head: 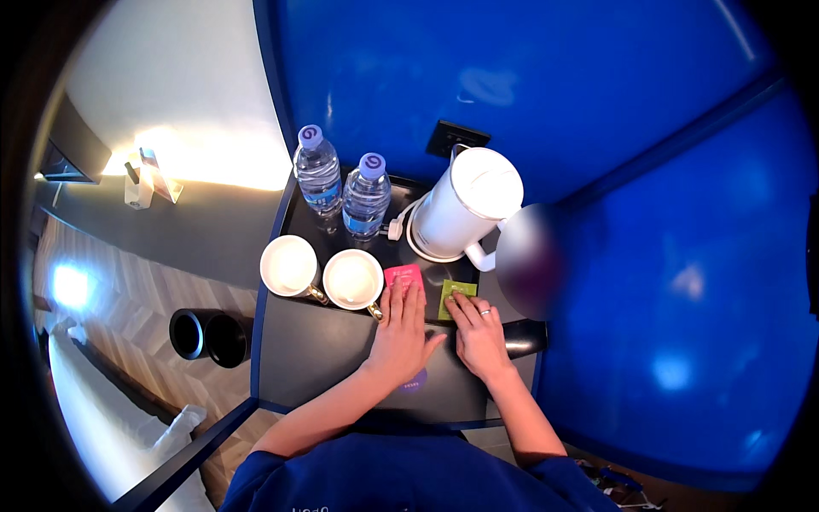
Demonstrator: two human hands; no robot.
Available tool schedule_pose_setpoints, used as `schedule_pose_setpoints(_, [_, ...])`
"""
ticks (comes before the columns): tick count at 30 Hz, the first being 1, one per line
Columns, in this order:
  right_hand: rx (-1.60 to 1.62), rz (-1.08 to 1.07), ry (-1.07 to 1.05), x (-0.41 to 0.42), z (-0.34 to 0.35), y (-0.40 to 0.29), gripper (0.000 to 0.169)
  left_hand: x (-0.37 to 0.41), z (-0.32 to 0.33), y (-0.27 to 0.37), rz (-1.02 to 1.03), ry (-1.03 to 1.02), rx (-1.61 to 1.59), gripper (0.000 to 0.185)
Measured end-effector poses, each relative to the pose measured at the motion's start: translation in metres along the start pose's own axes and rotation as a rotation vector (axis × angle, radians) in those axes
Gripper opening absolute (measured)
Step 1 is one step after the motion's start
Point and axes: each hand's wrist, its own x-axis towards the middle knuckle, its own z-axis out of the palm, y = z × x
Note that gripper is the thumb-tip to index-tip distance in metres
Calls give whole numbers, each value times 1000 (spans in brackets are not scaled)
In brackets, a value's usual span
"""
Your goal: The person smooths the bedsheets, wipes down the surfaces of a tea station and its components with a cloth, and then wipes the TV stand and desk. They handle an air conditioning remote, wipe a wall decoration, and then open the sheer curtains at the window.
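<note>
My left hand [400,342] lies palm down, its fingertips flat on a pink sachet [403,274] and its thumb spread to the side. The fingertips of my right hand [481,336], which wears a ring, touch a green sachet [452,310]; whether they pinch it is hidden. Both sachets lie by the front edge of a black tray [301,224]. To the left of the pink one are a white mug [353,280] with a gold handle and a second white mug [289,266]. Behind the sachets, a white electric kettle [461,205] stands on its base.
Two water bottles [318,169] [366,197] stand at the tray's back left, beside a white plug. A black socket [457,137] is on the blue wall [384,77]. A dark cylindrical object [528,339] lies right of my hand. Two black bins [208,336] stand on the floor.
</note>
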Motion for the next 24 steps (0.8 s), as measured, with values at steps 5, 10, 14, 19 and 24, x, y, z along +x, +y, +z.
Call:
schedule_pose_setpoints(5, [53,20,21,-2,5,2,61,-5,13,-5,150,-17,-106,72])
schedule_pose_setpoints(10, [61,26,19,-2,10,3,62,-4,10,-3,98,9,-50,71])
schedule_pose_setpoints(14, [12,11,9,0,6,-7,58,-7,3,1,111,10,-48,71])
schedule_pose_setpoints(19, [148,-46,288,25,-31,-25,46,3,-84,0,279,307,-258,49])
schedule_pose_setpoints(24, [299,-81,474,128,-69,-64,52,88,-181,-93,-171,812,-62,67])
